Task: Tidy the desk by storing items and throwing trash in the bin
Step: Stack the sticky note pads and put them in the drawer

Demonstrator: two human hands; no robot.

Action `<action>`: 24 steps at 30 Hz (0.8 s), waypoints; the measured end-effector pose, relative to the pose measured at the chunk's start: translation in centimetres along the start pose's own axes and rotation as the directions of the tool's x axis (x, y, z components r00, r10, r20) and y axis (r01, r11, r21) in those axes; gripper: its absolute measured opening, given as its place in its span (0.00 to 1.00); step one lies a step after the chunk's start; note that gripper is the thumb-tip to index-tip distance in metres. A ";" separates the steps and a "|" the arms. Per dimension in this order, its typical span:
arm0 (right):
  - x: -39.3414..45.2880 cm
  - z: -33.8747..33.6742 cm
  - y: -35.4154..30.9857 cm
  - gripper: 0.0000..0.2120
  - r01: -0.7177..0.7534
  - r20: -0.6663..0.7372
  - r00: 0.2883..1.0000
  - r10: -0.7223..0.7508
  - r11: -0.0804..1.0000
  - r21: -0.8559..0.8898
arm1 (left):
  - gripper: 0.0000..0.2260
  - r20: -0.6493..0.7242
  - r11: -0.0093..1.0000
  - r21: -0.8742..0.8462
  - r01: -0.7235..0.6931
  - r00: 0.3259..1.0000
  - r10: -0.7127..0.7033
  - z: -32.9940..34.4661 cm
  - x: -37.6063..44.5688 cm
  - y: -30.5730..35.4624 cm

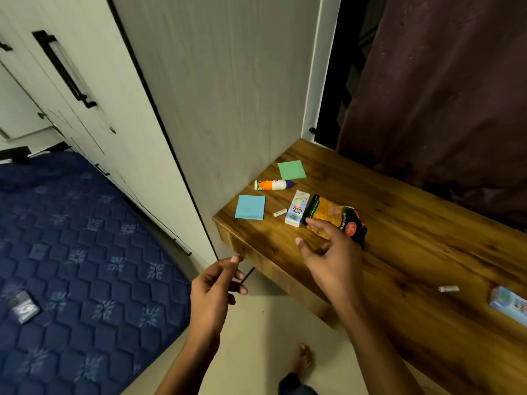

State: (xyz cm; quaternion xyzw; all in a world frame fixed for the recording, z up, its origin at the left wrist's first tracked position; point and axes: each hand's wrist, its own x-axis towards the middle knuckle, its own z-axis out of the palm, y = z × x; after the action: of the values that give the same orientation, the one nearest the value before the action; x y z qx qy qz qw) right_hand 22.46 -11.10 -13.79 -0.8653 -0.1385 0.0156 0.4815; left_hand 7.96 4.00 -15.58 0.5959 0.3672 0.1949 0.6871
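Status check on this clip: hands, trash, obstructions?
Right hand open, reaching over snack packet, not gripping. Left hand off the desk, loosely curled, empty. Milk carton lies right beside packet.

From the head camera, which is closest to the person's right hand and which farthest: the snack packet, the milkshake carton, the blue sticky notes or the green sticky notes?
1. Snack packet: right under the fingertips of the right hand.
2. Milkshake carton: just left of the packet.
3. Blue sticky notes: farther left, near the desk's end.
4. Green sticky notes: farthest back, towards the wall.
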 end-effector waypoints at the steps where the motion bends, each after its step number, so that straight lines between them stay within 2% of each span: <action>1: 1.4 0.0 0.2 0.21 0.006 0.006 1.000 -0.006 1.000 0.004 | 0.10 -0.009 1.000 0.009 0.012 1.000 -0.012 0.8 1.1 0.1; 9: 12.3 -0.9 2.4 0.22 -0.097 0.080 0.992 0.097 0.995 -0.003 | 0.11 -0.073 0.997 0.069 0.042 0.997 -0.037 8.5 8.6 0.9; 15: 18.6 -0.6 5.2 0.24 -0.167 0.172 0.971 0.167 0.986 -0.017 | 0.12 -0.151 0.991 0.123 0.056 0.988 -0.037 11.5 12.2 0.5; 21: 22.9 1.2 5.8 0.27 -0.168 0.236 0.955 0.182 0.983 -0.079 | 0.21 -0.183 0.983 0.177 0.039 0.983 -0.006 13.1 15.1 0.5; 24: 24.7 2.7 5.9 0.27 -0.147 0.247 0.953 0.174 0.981 -0.124 | 0.26 -0.187 0.963 0.264 0.049 0.982 0.001 13.3 16.6 0.3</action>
State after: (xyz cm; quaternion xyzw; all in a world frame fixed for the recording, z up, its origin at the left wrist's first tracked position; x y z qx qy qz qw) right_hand 47.10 -5.52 -17.52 -0.8883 -0.1295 0.1594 0.4109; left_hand 28.67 6.85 -19.56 0.6579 0.4597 0.1898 0.5655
